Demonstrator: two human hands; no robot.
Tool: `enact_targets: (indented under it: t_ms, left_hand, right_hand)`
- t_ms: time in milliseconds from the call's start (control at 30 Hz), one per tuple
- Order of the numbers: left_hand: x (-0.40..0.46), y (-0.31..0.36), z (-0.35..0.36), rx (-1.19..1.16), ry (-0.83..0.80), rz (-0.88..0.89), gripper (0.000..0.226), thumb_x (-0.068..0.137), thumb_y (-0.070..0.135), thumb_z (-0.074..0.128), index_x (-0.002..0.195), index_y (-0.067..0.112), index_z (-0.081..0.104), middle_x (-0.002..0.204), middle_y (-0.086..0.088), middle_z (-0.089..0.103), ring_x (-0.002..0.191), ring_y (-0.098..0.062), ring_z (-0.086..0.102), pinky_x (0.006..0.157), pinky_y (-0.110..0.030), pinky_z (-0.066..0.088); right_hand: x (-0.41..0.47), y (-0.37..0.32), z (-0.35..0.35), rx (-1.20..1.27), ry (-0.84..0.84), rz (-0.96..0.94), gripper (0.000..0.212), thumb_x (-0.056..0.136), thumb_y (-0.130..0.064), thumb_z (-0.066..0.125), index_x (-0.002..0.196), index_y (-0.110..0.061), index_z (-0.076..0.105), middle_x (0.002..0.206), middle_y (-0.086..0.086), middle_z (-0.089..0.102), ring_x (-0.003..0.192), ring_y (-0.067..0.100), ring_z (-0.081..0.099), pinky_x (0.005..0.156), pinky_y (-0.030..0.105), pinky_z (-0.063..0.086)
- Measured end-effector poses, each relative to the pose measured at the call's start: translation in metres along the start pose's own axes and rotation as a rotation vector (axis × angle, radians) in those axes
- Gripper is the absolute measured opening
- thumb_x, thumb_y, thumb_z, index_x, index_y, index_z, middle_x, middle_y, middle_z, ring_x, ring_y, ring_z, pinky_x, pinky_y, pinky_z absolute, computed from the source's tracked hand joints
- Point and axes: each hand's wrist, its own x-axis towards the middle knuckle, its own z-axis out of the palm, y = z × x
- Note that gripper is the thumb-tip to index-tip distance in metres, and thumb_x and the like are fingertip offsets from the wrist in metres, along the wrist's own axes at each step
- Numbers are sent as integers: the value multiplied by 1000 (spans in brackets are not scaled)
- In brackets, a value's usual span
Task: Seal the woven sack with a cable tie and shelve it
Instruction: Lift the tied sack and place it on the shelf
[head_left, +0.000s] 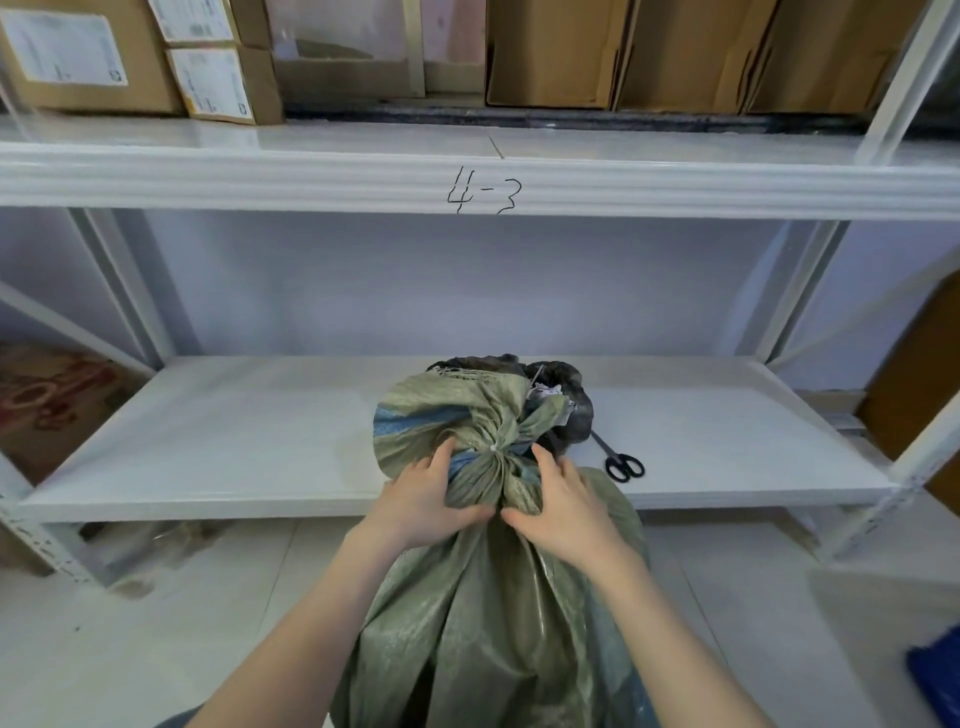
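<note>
A green woven sack (483, 613) stands on the floor in front of the lower white shelf (234, 447). Its neck is gathered and cinched by a thin white cable tie (492, 448), with the loose mouth flared above it. My left hand (426, 501) grips the gathered neck from the left, just below the tie. My right hand (558, 512) grips the same neck from the right, thumbs nearly meeting at the front. A dark inner liner shows at the sack's open top.
Black-handled scissors (621, 462) lie on the lower shelf right of the sack. The upper shelf beam is marked "4-3" (483, 192), with cardboard boxes (558, 52) above. A printed carton (49, 400) sits at left, and a blue object (935, 675) at bottom right.
</note>
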Motion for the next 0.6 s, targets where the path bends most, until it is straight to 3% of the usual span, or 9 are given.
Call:
enact_targets:
  t_ms: [167,300,367,467,600]
  left_hand:
    - [-1,7,-4,-53,-10,-17,108,72,68,59,149,10,12,151,-11,32,137,-26,36,110,-38,34]
    - [-8,19,-9,-244,-5,50,76,74,59,66,132,14,51,126,0,60,118,-17,55,93,-25,42]
    - [-13,23,-12,-348,0,87,64,73,58,68,125,22,58,117,8,62,109,-8,57,92,-24,43]
    - [-19,25,-15,-372,5,132,77,70,60,70,136,30,44,128,3,46,122,-10,45,106,-25,34]
    - [-29,25,-14,-152,-54,147,112,62,72,66,147,41,0,154,-1,25,141,-20,28,115,-39,27]
  right_hand:
    - [2,-3,2,100,-15,6,91,81,-45,61,148,-25,4,145,16,38,129,35,44,104,44,40]
    - [1,-10,0,188,-28,53,73,84,-25,58,144,-11,18,132,17,51,117,33,53,94,38,46]
    - [1,-11,-2,191,40,38,60,84,-17,58,137,-8,34,130,15,53,119,32,52,94,36,45]
    - [-3,-14,-9,336,161,-10,49,81,-5,60,128,-13,50,111,-4,57,109,18,56,89,26,41]
    - [-5,-18,-18,596,210,-59,45,79,-6,65,121,-17,54,105,-4,62,104,11,56,87,24,41]
